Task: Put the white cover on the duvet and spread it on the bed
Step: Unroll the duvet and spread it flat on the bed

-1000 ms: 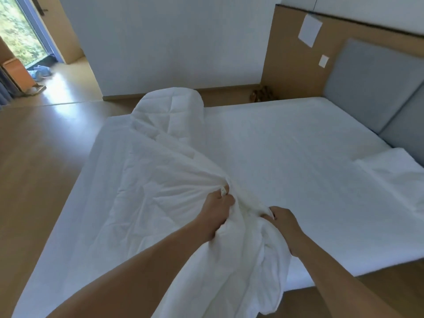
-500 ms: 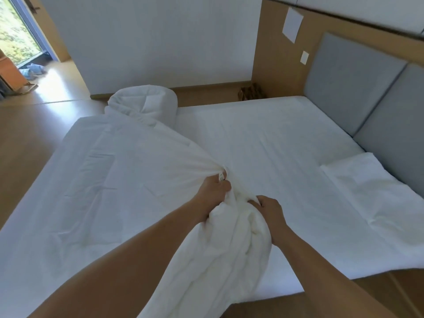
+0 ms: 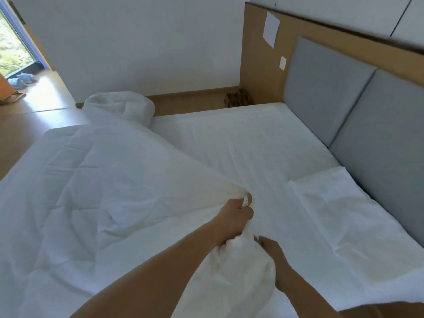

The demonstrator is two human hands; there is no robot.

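A white duvet (image 3: 91, 191) lies over the left half of the bed (image 3: 229, 143), pulled taut toward me. Its far end is bunched in a roll (image 3: 119, 106) at the bed's far left corner. My left hand (image 3: 231, 220) grips a gathered corner of the duvet, with a small white tag at the fingers. My right hand (image 3: 273, 253) holds the bunched white fabric (image 3: 231, 276) just below, near the bed's front edge. I cannot tell cover from duvet in the bunch.
A white pillow (image 3: 353, 221) lies at the right by the grey padded headboard (image 3: 367, 115). A small dark patterned object (image 3: 238, 101) sits on the floor behind the bed. Wooden floor (image 3: 20, 129) runs left toward a bright glass door.
Both hands have drawn the gathered corner toward the headboard side and the duvet lies flatter and tauter. The view has swung right, showing more pillow and headboard.
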